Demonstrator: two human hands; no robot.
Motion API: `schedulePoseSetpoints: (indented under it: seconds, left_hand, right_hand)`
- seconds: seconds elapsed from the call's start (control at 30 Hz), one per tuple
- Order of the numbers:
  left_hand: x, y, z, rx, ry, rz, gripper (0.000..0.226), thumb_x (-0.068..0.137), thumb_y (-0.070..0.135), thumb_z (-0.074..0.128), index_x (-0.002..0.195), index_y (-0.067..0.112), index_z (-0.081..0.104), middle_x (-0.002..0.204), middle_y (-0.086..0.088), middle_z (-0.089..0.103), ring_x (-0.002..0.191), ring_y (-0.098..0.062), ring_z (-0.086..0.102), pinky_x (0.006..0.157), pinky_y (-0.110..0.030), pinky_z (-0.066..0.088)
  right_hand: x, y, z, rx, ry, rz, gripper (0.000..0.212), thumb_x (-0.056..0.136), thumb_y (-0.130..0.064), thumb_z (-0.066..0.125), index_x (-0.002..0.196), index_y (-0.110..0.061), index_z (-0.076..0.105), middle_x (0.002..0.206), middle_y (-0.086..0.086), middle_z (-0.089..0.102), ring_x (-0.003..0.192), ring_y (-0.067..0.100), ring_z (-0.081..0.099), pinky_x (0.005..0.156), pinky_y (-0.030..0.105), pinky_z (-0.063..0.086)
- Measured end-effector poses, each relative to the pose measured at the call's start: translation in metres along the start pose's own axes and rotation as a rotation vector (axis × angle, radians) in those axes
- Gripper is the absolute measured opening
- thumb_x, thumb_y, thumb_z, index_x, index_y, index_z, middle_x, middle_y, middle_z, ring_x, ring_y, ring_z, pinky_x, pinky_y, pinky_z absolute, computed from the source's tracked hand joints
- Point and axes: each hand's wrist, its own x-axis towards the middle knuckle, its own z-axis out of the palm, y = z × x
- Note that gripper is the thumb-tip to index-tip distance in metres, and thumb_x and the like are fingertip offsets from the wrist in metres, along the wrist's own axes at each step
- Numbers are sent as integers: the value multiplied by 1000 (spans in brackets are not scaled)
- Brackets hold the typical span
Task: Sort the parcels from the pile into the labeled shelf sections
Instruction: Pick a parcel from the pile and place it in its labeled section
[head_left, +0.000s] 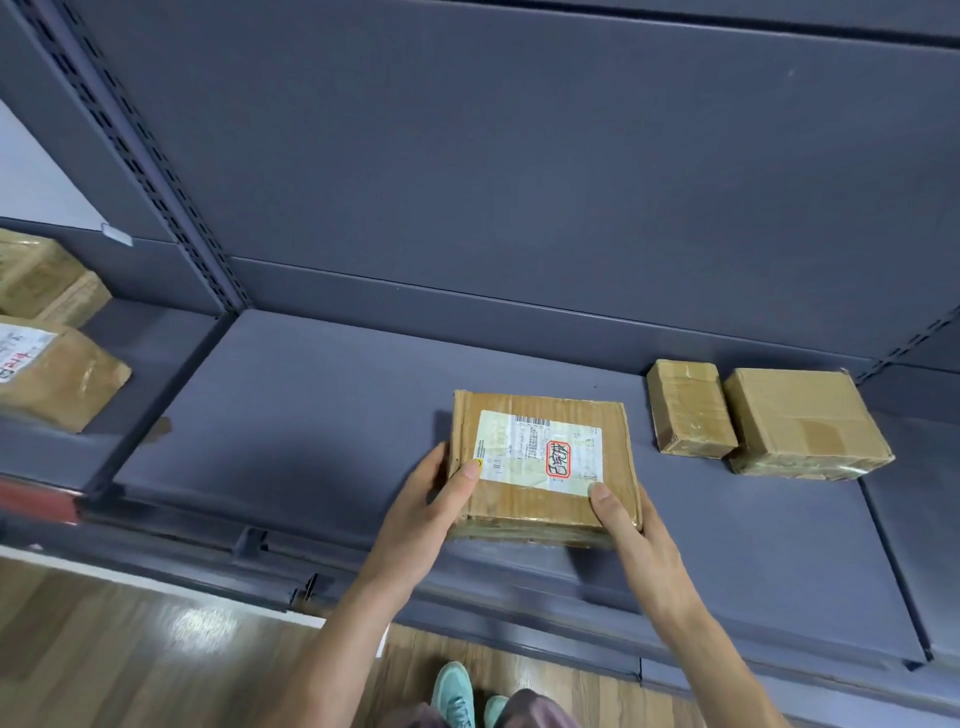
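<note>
1. The parcel (540, 462), a flat brown cardboard box, is in the middle section of the grey shelf (311, 415), near its front edge. It seems to rest on the shelf board, but the view does not show whether its underside touches.
2. A white label (519, 447) with a barcode and a red stamp (558, 459) lies on its top.
3. The left hand (431, 499) grips the parcel at its near left corner: the thumb lies on top and the fingers curl round the left side.
4. The right hand (634, 530) grips the near right corner, thumb on top; its other fingers are hidden behind the box.
5. The same section holds two more parcels to the right: a small taped box (688, 408) and, touching it, a larger box (800, 421).
6. The left section, beyond the slotted upright (156, 156), holds two parcels: one at the back (41, 275) and one at the front (57, 374) with a white label.
7. The count is five parcels: three in the middle section, two in the left.
8. Below are a wooden floor (130, 649) and two green shoes (454, 691).
</note>
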Motion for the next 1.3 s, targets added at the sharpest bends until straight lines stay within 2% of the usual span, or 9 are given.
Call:
schedulePoseSetpoints:
  seconds: [0.17, 0.33, 0.53, 0.63, 0.73, 0.97, 1.1, 1.17, 1.3]
  left_hand:
    - [-19, 0, 14, -32, 87, 44, 43, 101, 62, 48, 140, 47, 53, 136, 21, 65, 125, 3, 60, 98, -27, 44]
    - [-34, -8, 20, -11, 110, 10, 55, 99, 70, 45, 150, 51, 38, 144, 24, 57, 130, 6, 54, 104, -33, 42]
    - [-46, -8, 21, -76, 177, 12, 54, 100, 65, 52, 150, 49, 41, 144, 18, 60, 133, -2, 56, 108, -36, 45]
    - [-59, -4, 13, -143, 270, 18, 51, 94, 69, 59, 142, 56, 48, 140, 19, 63, 128, -2, 60, 96, -23, 56]
    - [-78, -4, 2, -188, 398, 23, 57, 89, 74, 60, 142, 58, 47, 137, 22, 64, 125, -1, 62, 95, -28, 59]
    - [-133, -19, -37, -345, 703, -20, 65, 86, 67, 61, 145, 43, 50, 129, 15, 70, 118, -13, 69, 94, -41, 61]
    - [-167, -28, -73, -329, 815, -15, 47, 95, 58, 56, 138, 42, 56, 123, 17, 72, 112, -7, 70, 83, -27, 62]
    - [-185, -32, -96, -324, 865, -21, 44, 91, 58, 53, 134, 46, 56, 119, 23, 71, 106, -1, 70, 74, -21, 60]
    - [-224, -39, -152, -341, 942, -34, 46, 88, 62, 54, 131, 48, 55, 113, 28, 71, 99, 4, 70, 68, -17, 57]
  right_hand:
    - [0, 6, -8, 39, -83, -88, 43, 77, -76, 57, 119, -65, 50, 126, -28, 61, 120, -9, 53, 100, 24, 38]
    - [-6, 15, -19, 21, -182, -140, 57, 78, -75, 56, 130, -69, 35, 125, -39, 58, 115, -18, 53, 86, 11, 42]
    - [3, 9, -21, 0, -252, -153, 73, 77, -70, 60, 144, -52, 36, 126, -36, 59, 113, -18, 54, 95, 20, 39]
    - [4, -1, -11, -48, -302, -168, 72, 79, -67, 60, 145, -48, 38, 128, -33, 60, 116, -13, 55, 101, 27, 40]
    - [4, -14, 7, -116, -366, -175, 76, 75, -74, 59, 143, -48, 39, 126, -34, 60, 118, -11, 55, 103, 31, 39]
    - [-5, -42, 76, -235, -568, -229, 54, 77, -85, 46, 127, -65, 43, 119, -50, 52, 107, -32, 45, 88, 15, 35]
    - [-17, -52, 133, -314, -653, -273, 68, 81, -86, 46, 142, -56, 37, 127, -40, 55, 122, -10, 50, 104, 31, 37]
    - [-27, -58, 164, -348, -675, -290, 68, 83, -83, 45, 145, -55, 36, 125, -41, 53, 123, -1, 51, 104, 33, 35]
    - [-56, -68, 228, -374, -721, -304, 56, 84, -82, 47, 136, -63, 36, 119, -45, 54, 116, -8, 53, 102, 31, 35]
